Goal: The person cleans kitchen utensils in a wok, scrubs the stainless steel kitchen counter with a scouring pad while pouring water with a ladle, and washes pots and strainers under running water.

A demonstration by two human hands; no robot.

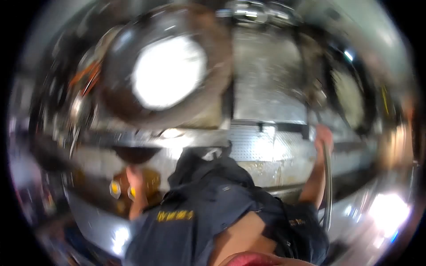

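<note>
On the right, my right hand point(324, 136) is closed around a long metal handle point(328, 190) that runs down past my forearm. Beyond this hand lies a dark pan point(348, 95) with something pale in it. My left hand point(134, 175) is low on the left, beside yellow-capped containers of amber liquid point(153, 179) and just below a dark rounded thing point(136, 154). Motion blur hides its fingers and whatever they may touch. A large brown-rimmed wok point(115, 99) with a bright white round area inside stands at the upper left.
A flat metal surface point(268, 80) lies between the wok and the right pan. Below it is a perforated metal panel point(253, 142). Shiny metal containers point(250, 12) stand at the top. Orange-red items point(88, 77) are left of the wok. The metal counter edge point(120, 136) runs before me.
</note>
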